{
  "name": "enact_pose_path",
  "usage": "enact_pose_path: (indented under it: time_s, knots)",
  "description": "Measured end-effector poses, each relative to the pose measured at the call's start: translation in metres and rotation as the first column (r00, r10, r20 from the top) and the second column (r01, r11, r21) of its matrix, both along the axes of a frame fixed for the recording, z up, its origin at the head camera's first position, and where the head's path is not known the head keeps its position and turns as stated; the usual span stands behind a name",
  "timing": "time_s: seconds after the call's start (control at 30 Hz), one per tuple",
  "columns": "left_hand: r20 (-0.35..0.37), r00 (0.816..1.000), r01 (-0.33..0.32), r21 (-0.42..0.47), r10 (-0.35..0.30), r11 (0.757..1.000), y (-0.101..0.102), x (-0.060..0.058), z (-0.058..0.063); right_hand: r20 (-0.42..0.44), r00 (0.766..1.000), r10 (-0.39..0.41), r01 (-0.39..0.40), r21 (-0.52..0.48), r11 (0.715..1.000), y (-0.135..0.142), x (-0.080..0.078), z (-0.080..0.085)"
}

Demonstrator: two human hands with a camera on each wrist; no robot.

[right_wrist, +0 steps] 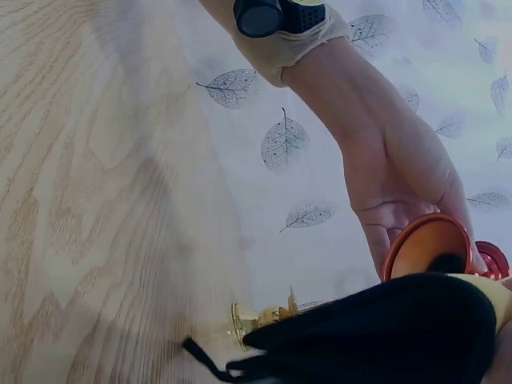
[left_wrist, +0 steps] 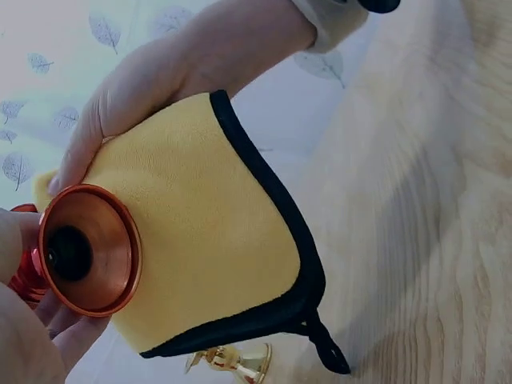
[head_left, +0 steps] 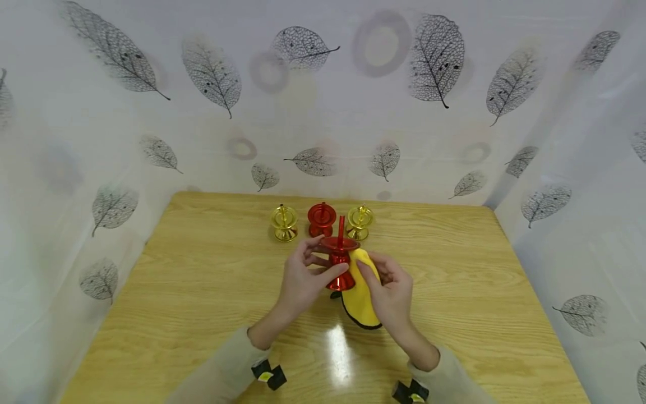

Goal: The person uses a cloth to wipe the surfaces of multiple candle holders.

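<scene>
My left hand (head_left: 304, 279) grips a red metallic candle holder (head_left: 341, 278) around its waist, thumb across the front. The holder is upright above the table, its spike pointing up from the dish. In the left wrist view its hollow, copper-coloured base (left_wrist: 112, 248) faces the camera. My right hand (head_left: 392, 289) pinches a yellow cloth (head_left: 364, 306) with black edging, thumb on the near side, against the holder's right side. The cloth hangs down, with a black loop (left_wrist: 326, 344) at one corner. Its dark side (right_wrist: 384, 328) fills the lower part of the right wrist view.
Behind the hands stand a gold candle holder (head_left: 285, 223), another red one (head_left: 321, 217) and a second gold one (head_left: 360, 221) in a row. They are on a wood-grain table (head_left: 212, 269). A white leaf-patterned curtain (head_left: 333, 112) hangs around its back and sides.
</scene>
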State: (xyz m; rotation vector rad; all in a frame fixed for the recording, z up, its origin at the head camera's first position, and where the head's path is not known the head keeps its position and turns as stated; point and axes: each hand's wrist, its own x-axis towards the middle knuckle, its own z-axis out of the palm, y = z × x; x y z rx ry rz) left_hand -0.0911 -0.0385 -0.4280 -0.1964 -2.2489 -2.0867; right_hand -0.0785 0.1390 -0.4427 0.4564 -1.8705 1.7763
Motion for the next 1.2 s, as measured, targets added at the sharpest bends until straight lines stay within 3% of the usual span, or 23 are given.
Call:
enact_pose_path:
  time_s: [0.2,0.37,0.57,0.73,0.83,1.0,1.2]
  knots:
    - [0.015,0.998,0.062,0.082,-0.064,0.995,-0.006,0.003,0.001,0.117,0.993,0.023,-0.015,-0.066,0.998,0.007,-0.003,0.002]
    - [0.110,0.988,0.092,0.158,-0.110,0.983,-0.012,0.001,0.003,0.233,0.970,0.066,-0.039,-0.118,0.992,0.013,-0.004,0.003]
    - [0.224,0.954,0.159,0.185,-0.199,0.970,-0.015,-0.002,0.006,0.251,0.956,0.152,-0.116,-0.153,0.981,0.014,-0.004,0.000]
    - [0.254,0.939,0.186,0.194,-0.233,0.963,-0.014,-0.003,0.007,0.204,0.965,0.164,-0.142,-0.120,0.983,0.014,-0.005,-0.003]
    - [0.245,0.947,0.172,0.157,-0.207,0.973,-0.013,-0.004,0.005,0.158,0.977,0.146,-0.135,-0.078,0.988,0.013,-0.005,-0.001]
    - [0.168,0.978,0.112,0.069,-0.122,0.991,-0.011,-0.006,0.001,0.076,0.994,0.084,-0.085,0.002,0.996,0.006,0.000,0.002]
    - [0.079,0.995,0.059,-0.002,-0.058,0.998,-0.008,-0.009,-0.005,0.048,0.999,0.024,-0.028,0.086,0.996,-0.003,0.012,0.000]
